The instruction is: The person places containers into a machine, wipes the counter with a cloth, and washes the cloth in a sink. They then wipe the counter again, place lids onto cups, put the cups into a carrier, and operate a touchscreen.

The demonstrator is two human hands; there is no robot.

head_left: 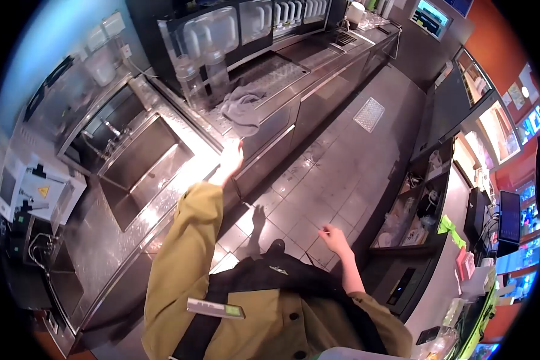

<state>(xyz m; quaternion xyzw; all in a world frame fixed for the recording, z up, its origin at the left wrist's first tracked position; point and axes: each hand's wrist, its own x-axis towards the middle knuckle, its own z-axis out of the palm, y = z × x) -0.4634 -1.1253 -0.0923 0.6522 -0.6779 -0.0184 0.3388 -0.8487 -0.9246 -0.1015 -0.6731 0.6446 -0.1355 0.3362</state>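
My left hand [233,157] reaches forward at the edge of the steel counter, its fingers stretched toward a crumpled grey cloth [243,108]. The fingertips are right at the cloth's lower end, which hangs over the counter's front edge. Behind the cloth stand clear upright cylinders [192,81] beside a perforated drip tray [276,72]. Over the tiled floor, my right hand [335,239] hangs at my side with loosely bent fingers and nothing in it.
To the left is a steel sink [141,156] with a tap [93,144] and a white machine [39,186]. A floor drain [369,114] lies ahead in the aisle. On the right, open shelves [411,210] hold bagged items below a counter with a monitor [509,217] and a phone [428,335].
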